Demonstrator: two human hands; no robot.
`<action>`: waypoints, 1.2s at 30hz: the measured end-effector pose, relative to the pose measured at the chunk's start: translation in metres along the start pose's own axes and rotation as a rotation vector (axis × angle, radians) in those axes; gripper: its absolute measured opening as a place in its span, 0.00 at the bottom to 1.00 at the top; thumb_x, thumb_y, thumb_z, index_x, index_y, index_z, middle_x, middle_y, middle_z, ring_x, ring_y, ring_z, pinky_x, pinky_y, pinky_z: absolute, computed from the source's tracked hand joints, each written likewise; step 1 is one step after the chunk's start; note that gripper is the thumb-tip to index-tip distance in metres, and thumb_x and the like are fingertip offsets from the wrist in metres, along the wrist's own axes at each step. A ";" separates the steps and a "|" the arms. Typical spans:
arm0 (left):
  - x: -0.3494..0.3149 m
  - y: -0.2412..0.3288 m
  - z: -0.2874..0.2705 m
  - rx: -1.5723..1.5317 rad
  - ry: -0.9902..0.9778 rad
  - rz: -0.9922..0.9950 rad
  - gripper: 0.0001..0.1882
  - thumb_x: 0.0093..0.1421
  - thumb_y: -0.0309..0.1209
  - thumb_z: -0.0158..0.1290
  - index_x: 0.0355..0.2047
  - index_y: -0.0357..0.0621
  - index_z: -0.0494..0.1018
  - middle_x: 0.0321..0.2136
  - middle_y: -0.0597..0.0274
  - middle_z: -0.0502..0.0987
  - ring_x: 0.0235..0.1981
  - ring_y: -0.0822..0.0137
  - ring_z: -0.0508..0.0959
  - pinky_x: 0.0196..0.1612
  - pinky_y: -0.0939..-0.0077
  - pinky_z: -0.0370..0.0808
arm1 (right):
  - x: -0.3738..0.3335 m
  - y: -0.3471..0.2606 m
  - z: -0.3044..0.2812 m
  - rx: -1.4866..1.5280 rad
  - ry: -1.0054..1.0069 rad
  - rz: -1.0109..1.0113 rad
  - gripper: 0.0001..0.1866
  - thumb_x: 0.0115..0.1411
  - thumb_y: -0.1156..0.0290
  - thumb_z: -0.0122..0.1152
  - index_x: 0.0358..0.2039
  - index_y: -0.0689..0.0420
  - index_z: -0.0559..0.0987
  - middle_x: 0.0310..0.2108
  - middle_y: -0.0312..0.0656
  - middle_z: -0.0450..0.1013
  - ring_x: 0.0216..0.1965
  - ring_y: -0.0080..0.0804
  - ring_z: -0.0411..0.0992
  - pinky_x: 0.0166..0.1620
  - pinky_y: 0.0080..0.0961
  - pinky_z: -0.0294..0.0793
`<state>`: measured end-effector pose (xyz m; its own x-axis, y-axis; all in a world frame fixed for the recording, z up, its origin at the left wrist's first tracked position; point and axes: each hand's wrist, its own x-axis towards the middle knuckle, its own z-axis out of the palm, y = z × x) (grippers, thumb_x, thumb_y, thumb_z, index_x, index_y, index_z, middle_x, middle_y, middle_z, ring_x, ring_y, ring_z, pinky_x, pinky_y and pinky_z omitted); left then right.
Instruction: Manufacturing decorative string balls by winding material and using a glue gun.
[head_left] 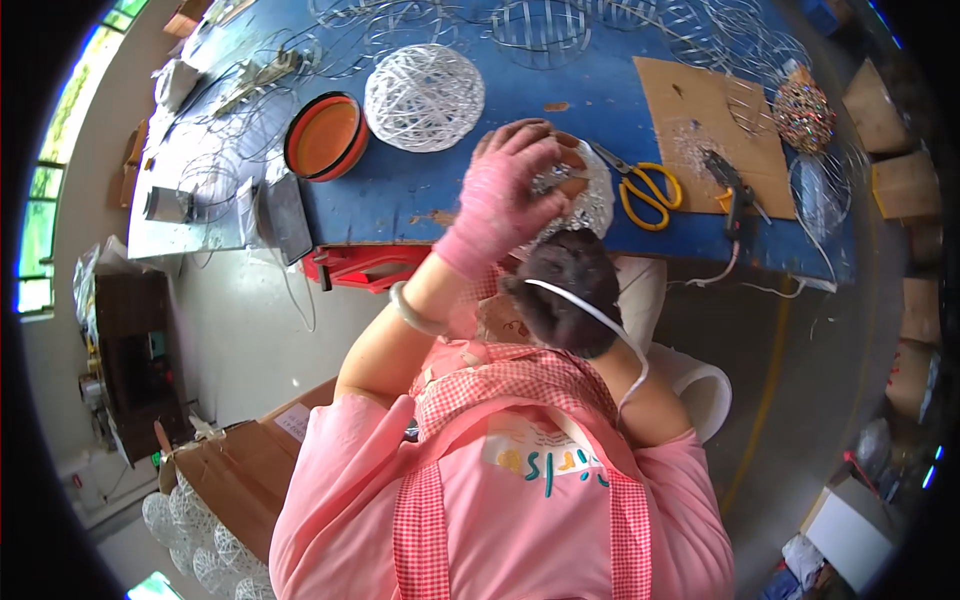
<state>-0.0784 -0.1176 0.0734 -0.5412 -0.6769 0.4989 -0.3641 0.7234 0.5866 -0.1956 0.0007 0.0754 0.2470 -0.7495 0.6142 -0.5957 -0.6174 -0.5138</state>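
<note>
My left hand [505, 190], in a pink glove with bare fingertips, curves over a whitish-silver wrapped ball [596, 200] at the table's near edge. Its fingers rest against the ball's top and hide part of it. Just below, my right hand [570, 290] wears a dark glove and has its fingers curled in. A white cord [585, 307] comes out by those fingers, crosses the back of the hand and trails along my right forearm. Beyond the ball lie scissors [650, 195] with yellow handles. A finished-looking white woven ball [424, 98] sits left of my hands.
On the blue table [410, 190] are an orange bowl [325, 137] with a black rim, a cardboard sheet [690, 110], a glue gun [735, 190] with its cable, and a multicoloured ball [803, 115]. Wire frames [540, 30] line the far side. Boxes [905, 185] stand at right.
</note>
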 end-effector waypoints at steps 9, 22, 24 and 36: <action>-0.003 -0.003 -0.023 -0.335 -0.196 -0.110 0.15 0.60 0.34 0.55 0.47 0.45 0.77 0.56 0.54 0.69 0.59 0.57 0.66 0.61 0.64 0.63 | -0.008 0.002 -0.053 -0.189 -0.003 0.003 0.11 0.57 0.73 0.59 0.42 0.51 0.77 0.46 0.41 0.73 0.48 0.40 0.73 0.48 0.36 0.73; 0.007 -0.001 -0.013 -0.398 -0.210 -0.195 0.15 0.59 0.31 0.56 0.46 0.46 0.79 0.55 0.57 0.70 0.55 0.63 0.70 0.48 0.72 0.73 | 0.014 0.083 -0.021 0.308 0.206 0.609 0.10 0.56 0.72 0.66 0.36 0.57 0.75 0.31 0.35 0.74 0.32 0.22 0.72 0.38 0.22 0.73; 0.008 -0.006 -0.011 -0.381 -0.185 -0.159 0.14 0.58 0.31 0.56 0.45 0.45 0.78 0.53 0.57 0.71 0.54 0.62 0.70 0.49 0.72 0.72 | 0.034 0.061 -0.031 0.469 0.166 0.803 0.09 0.56 0.72 0.65 0.36 0.57 0.75 0.31 0.35 0.74 0.34 0.23 0.72 0.39 0.22 0.73; -0.003 -0.009 -0.016 -0.401 -0.072 -0.170 0.15 0.63 0.33 0.51 0.48 0.43 0.76 0.55 0.54 0.70 0.57 0.60 0.68 0.59 0.67 0.64 | -0.011 0.139 -0.072 -0.691 -0.491 0.868 0.21 0.57 0.60 0.62 0.50 0.52 0.76 0.46 0.50 0.76 0.46 0.49 0.76 0.48 0.42 0.76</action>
<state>-0.0619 -0.1242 0.0771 -0.5559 -0.7600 0.3367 -0.1370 0.4833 0.8647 -0.3364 -0.0602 0.0407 -0.2630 -0.9538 -0.1454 -0.9519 0.2811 -0.1221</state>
